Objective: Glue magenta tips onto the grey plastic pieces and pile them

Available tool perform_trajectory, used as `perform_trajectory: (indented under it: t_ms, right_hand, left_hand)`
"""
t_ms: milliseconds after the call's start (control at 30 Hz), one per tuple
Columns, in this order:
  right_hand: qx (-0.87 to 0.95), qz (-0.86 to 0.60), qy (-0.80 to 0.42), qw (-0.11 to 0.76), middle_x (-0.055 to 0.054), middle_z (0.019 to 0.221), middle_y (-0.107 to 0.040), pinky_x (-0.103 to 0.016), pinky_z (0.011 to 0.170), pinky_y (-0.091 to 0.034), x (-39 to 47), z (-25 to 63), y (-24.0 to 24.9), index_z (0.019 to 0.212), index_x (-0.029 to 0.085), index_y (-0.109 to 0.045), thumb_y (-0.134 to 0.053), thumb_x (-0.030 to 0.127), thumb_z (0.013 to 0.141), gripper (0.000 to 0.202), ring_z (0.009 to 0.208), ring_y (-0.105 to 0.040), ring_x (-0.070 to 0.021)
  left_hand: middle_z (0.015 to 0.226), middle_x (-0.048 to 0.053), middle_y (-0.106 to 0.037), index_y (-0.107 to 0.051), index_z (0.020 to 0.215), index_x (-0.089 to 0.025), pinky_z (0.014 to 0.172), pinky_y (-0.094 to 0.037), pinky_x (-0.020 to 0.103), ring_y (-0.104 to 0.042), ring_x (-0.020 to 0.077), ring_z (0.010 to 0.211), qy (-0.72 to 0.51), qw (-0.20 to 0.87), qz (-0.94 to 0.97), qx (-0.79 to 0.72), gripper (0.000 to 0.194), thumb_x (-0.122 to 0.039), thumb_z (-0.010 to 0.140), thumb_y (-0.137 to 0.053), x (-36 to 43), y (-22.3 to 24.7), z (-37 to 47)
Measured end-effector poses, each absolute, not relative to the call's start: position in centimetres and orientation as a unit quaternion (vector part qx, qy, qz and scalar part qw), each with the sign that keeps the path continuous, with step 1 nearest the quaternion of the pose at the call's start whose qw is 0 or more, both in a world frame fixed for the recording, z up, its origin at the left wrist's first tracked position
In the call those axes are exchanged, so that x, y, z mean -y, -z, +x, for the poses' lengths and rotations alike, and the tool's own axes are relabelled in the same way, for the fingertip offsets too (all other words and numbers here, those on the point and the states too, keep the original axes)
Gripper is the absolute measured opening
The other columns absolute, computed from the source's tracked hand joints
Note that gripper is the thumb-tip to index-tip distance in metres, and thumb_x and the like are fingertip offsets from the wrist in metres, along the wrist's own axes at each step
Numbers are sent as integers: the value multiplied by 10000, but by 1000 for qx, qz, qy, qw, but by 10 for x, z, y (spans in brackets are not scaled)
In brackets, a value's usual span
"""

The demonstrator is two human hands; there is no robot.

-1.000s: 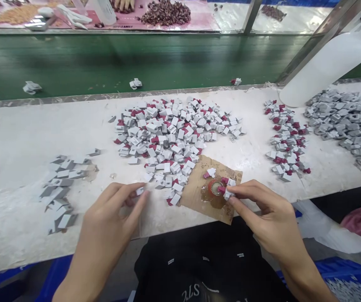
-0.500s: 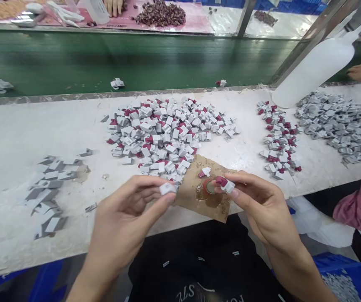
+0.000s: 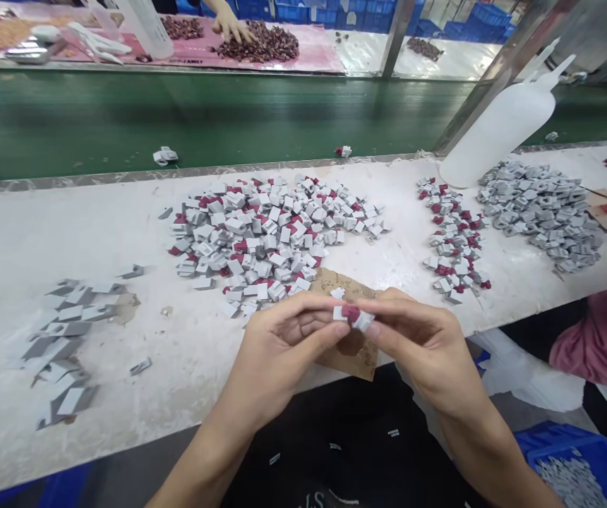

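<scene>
Both hands meet above a piece of brown cardboard point(image 3: 359, 367). My left hand point(image 3: 277, 353) pinches a small grey plastic part point(image 3: 340, 313) between thumb and fingertips. In my right hand point(image 3: 425, 346), a white-and-maroon plastic piece point(image 3: 361, 320) is pinched, its maroon end against the grey part. How far one sits inside the other cannot be made out. Another small white piece point(image 3: 337, 292) lies on the cardboard behind my fingers. Beyond my hands spreads a large pile of grey and maroon parts point(image 3: 266, 240).
Loose grey parts point(image 3: 70, 331) lie at the left. A strip of maroon-and-white pieces point(image 3: 454, 240) and a grey pile point(image 3: 541, 212) are at the right, near a white squeeze bottle point(image 3: 499, 127). Behind runs a green conveyor belt point(image 3: 261, 113); across it is a co-worker's hand point(image 3: 232, 25).
My left hand has moved right and my right hand slightly left, bringing their two parts together. The view has shifted a little, and parts on the belt appear further left.
</scene>
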State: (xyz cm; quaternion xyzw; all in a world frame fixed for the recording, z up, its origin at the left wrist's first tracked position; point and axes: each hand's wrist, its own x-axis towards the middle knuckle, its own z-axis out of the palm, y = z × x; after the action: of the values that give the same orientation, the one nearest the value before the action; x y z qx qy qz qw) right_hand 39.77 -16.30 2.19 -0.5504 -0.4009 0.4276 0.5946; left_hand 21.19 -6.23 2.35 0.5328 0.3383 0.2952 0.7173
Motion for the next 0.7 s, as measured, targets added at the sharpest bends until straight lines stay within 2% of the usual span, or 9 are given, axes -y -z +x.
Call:
perform_trajectory:
  t_ms: [200, 300, 367, 433, 500, 567, 600, 633, 700]
  right_hand:
    - [431, -550, -457, 551, -46, 974, -854, -322, 740, -716, 156, 402, -36, 1142, 332, -962, -926, 296, 989, 161, 878, -835, -211]
    - [443, -510, -510, 532, -51, 1008, -871, -324, 740, -725, 141, 407, -47, 1145, 308, -959, -914, 323, 999, 153, 875, -852, -210]
    - [478, -495, -537, 488, -46, 1035, -887, -337, 763, -727, 118, 415, -57, 1157, 308, -952, -910, 343, 1002, 164, 893, -859, -211]
    - [531, -516, -511, 436, -41, 1056, -898, -367, 783, -724, 81, 429, -65, 1197, 307, -939, -900, 370, 1013, 198, 858, -845, -204]
    - [567, -596, -400, 404, -61, 1134, -898, -413, 843, -721, 29, 446, -69, 1283, 274, -910, -839, 354, 1063, 245, 850, -829, -207]
    - [558, -705, -228, 373, -109, 1317, -863, -460, 1034, -688, -31, 461, -65, 1402, 205, -853, -702, 212, 1122, 318, 1031, -839, -243]
    - [551, -745, -170, 335, -136, 1447, -817, -474, 1178, -624, -61, 467, -61, 1440, 166, -824, -658, 129, 1113, 368, 1230, -813, -273]
    - [547, -758, -155, 321, -180, 1554, -759, -503, 1280, -550, -89, 471, -56, 1480, 116, -790, -663, 87, 1089, 412, 1412, -742, -318]
    - [541, -770, -155, 301, -229, 1650, -686, -546, 1347, -478, -135, 474, -47, 1500, 70, -759, -714, 77, 1052, 450, 1565, -636, -378]
  left_hand:
    - [1005, 33, -889, -923, 1025, -304, 852, -756, 309, -879, 229, 926, -283, 715, 559, -310, 89, -263, 946, -927, 57, -29, 207]
    - [957, 33, -872, -914, 979, -311, 809, -745, 300, -863, 227, 890, -279, 691, 591, -309, 59, -292, 929, -941, 45, -36, 200]
    - [953, 43, -862, -906, 1014, -308, 765, -735, 304, -848, 232, 859, -279, 652, 621, -335, 107, -348, 922, -944, 33, -40, 194]
    - [989, 53, -857, -891, 1104, -304, 743, -723, 307, -832, 233, 861, -293, 580, 657, -382, 204, -396, 926, -927, 17, -46, 189]
    - [1052, 63, -852, -871, 1146, -292, 764, -714, 318, -818, 237, 906, -317, 491, 693, -422, 241, -416, 940, -890, -2, -53, 187]
    - [1076, 67, -851, -857, 1118, -272, 821, -707, 351, -810, 248, 952, -335, 416, 721, -442, 226, -404, 935, -860, -27, -64, 191]
    - [1072, 63, -853, -850, 1099, -260, 851, -700, 369, -808, 254, 969, -340, 386, 732, -446, 217, -391, 927, -848, -41, -70, 197]
    - [1076, 55, -857, -845, 1098, -246, 880, -689, 385, -806, 258, 989, -343, 362, 741, -450, 218, -379, 926, -827, -57, -74, 205]
    - [1151, 39, -868, -830, 1146, -197, 921, -647, 412, -802, 255, 1036, -343, 334, 750, -456, 262, -362, 963, -740, -92, -79, 226]
